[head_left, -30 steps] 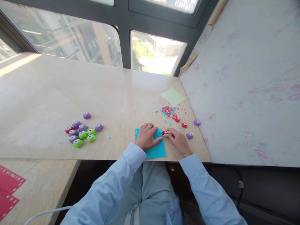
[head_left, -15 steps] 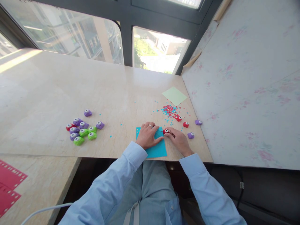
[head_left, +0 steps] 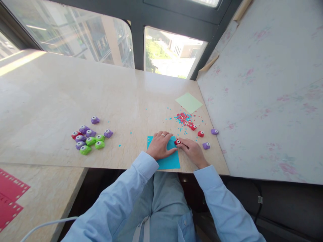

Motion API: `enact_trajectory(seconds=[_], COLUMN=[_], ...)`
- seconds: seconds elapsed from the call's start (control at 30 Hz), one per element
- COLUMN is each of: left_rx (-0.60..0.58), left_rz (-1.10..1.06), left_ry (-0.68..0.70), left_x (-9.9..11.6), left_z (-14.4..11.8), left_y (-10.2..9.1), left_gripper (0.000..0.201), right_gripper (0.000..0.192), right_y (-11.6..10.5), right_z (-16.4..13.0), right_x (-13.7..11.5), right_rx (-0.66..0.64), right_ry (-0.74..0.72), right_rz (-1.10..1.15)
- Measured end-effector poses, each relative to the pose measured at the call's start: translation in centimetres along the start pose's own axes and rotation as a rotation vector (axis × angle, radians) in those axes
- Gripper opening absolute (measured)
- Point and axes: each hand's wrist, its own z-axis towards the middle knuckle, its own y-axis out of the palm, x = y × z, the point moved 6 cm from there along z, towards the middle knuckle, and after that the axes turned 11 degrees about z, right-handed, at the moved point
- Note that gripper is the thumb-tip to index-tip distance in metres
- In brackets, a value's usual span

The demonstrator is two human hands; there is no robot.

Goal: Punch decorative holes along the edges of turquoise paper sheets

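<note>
A blue sheet of paper [head_left: 169,162] lies near the table's front edge. My left hand [head_left: 160,145] rests on it, fingers and thumb spread, pressing it to the tabletop; a ring shows on one finger. At the sheet's right edge, my right hand [head_left: 192,151] grips a small red paper punch [head_left: 177,142] between thumb and fingers. The paper's edge meets the punch there; how far it goes in is hidden. Punched holes show along the sheet's upper edge, partly covered by the left hand.
Red and blue paper bits [head_left: 183,118] lie beyond the right hand, below a pale green sheet [head_left: 189,103]. Red punches [head_left: 201,134] and purple punches [head_left: 206,146] sit to the right. Several coloured punches [head_left: 91,141] cluster left. Punched red sheets [head_left: 11,185] lie lower left.
The red punch in my right hand has shifted slightly left, onto the blue sheet's right edge. My left hand stays in place on the paper.
</note>
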Motion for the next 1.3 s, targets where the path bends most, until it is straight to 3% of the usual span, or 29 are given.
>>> enact_trajectory(seconds=[0.3,0.5,0.73,1.3], left_rx=[0.013,0.094,0.064,0.051], left_rz=[-0.114,-0.286,-0.197,-0.181], left_ry=[-0.040,-0.070,-0.066,-0.056], left_x=[-0.4,-1.3,-1.2,-1.1], left_z=[0.0,-0.1,0.0,0.1], left_y=[-0.1,-0.1,0.3,0.0], left_gripper=[0.051,0.046,0.035,0.028], right_gripper=[0.029,0.030,0.031,0.036], right_y=[0.6,0.7,0.5,0.8], right_z=[0.8,-0.9,-2.2,-1.7], right_x=[-1.0,-1.7,-2.6,-1.7], right_rx=[0.105,0.055,0.035,0.107], right_ry=[0.065,-0.005,-0.031,0.003], right_rz=[-0.005,0.055,0.028,-0.040])
